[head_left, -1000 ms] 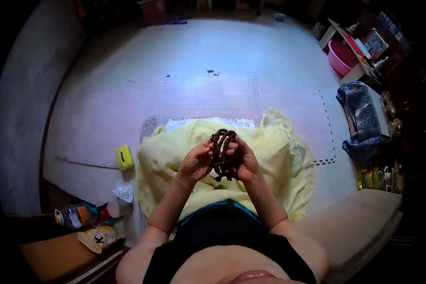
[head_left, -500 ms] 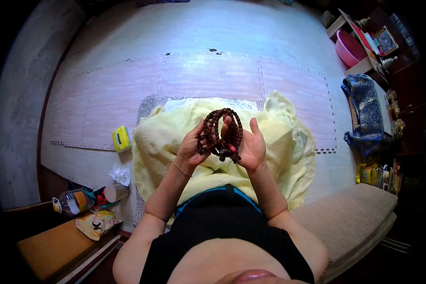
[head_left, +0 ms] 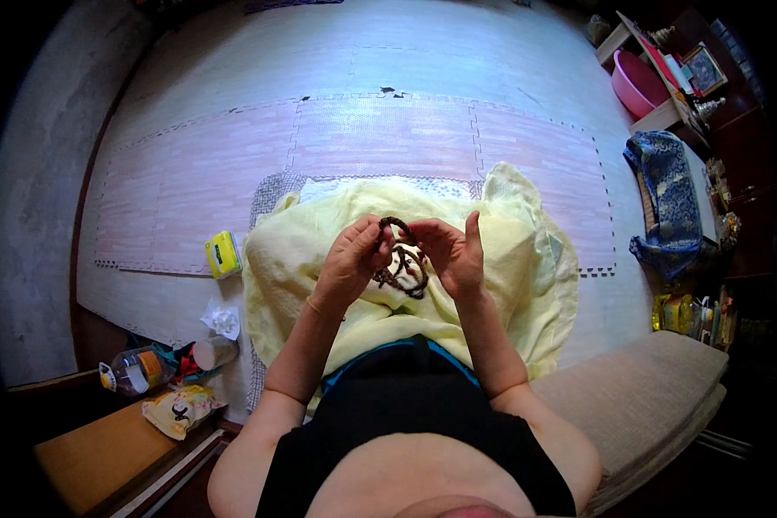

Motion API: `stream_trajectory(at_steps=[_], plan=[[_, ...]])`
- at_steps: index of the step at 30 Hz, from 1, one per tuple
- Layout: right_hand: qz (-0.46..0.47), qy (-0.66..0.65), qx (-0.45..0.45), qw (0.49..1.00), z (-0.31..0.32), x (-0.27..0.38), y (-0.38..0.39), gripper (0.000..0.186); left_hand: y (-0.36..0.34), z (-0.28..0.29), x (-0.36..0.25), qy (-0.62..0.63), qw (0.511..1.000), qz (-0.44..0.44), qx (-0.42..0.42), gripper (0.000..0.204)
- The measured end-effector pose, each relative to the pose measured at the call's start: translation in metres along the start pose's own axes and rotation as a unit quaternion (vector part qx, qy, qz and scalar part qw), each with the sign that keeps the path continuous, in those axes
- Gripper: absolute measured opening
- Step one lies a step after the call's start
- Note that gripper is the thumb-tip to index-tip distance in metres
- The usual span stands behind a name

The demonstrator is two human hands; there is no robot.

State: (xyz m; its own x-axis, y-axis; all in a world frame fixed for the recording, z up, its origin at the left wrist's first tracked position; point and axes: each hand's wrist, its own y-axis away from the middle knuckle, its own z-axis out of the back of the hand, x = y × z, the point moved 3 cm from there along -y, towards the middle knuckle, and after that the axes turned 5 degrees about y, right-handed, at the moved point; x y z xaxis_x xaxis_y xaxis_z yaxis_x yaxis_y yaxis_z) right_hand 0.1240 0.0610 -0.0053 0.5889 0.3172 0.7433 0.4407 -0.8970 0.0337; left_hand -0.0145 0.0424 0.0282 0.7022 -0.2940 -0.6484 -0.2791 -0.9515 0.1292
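A string of dark brown prayer beads [head_left: 420, 278] hangs in loops between my hands, above the pale yellow cloth over my lap. My left hand [head_left: 350, 259] is closed, its thumb and fingers pinching the upper part of the string. My right hand [head_left: 451, 257] is opposite, thumb stretched up and apart, fingers extended toward the left with their tips at the top loop. Whether those tips only touch the beads is hard to see. The lower loops dangle over the yellow cloth [head_left: 302, 246].
A yellow packet [head_left: 224, 255] and crumpled white tissue [head_left: 222, 319] lie on the floor at left, near a plastic bottle [head_left: 135, 371] and a clear jar [head_left: 214, 352]. Grey-brown cushions [head_left: 639, 406] are at lower right. Farther right are blue patterned fabric [head_left: 667, 198] and a pink basin [head_left: 637, 84].
The bead string, earlier fanned in a wide bundle of loops across both hands, now hangs in a narrower top loop with loose strands below. My left hand has turned and closed on it.
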Motion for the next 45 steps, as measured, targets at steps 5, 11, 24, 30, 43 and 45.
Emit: stream_trajectory(at_steps=[5, 11, 24, 30, 43, 45], plan=[[-0.001, 0.011, 0.031, 0.999, -0.006, 0.004, 0.001, 0.081, 0.003, 0.003, 0.008, -0.004, 0.998, 0.032, 0.048, 0.021], [0.002, 0.122, 0.051, 0.991, -0.004, 0.003, 0.004, 0.074, 0.009, -0.006, 0.005, -0.018, 0.998, 0.031, 0.049, 0.021], [-0.079, -0.341, 0.137, 0.927, -0.004, 0.006, 0.005, 0.073, 0.004, -0.004, 0.011, 0.191, 0.970, 0.096, 0.116, 0.043], [-0.075, -0.362, 0.172, 0.913, -0.004, 0.010, 0.006, 0.074, 0.006, -0.004, 0.009, 0.050, 0.994, 0.073, 0.068, 0.038], [-0.062, -0.286, 0.093, 0.952, 0.017, -0.011, 0.014, 0.021, 0.012, 0.009, 0.022, -0.199, 0.967, 0.106, 0.123, 0.026], [-0.058, -0.251, 0.085, 0.963, 0.021, -0.013, 0.011, 0.020, 0.009, 0.009, 0.024, -0.202, 0.962, 0.098, 0.154, 0.027]])
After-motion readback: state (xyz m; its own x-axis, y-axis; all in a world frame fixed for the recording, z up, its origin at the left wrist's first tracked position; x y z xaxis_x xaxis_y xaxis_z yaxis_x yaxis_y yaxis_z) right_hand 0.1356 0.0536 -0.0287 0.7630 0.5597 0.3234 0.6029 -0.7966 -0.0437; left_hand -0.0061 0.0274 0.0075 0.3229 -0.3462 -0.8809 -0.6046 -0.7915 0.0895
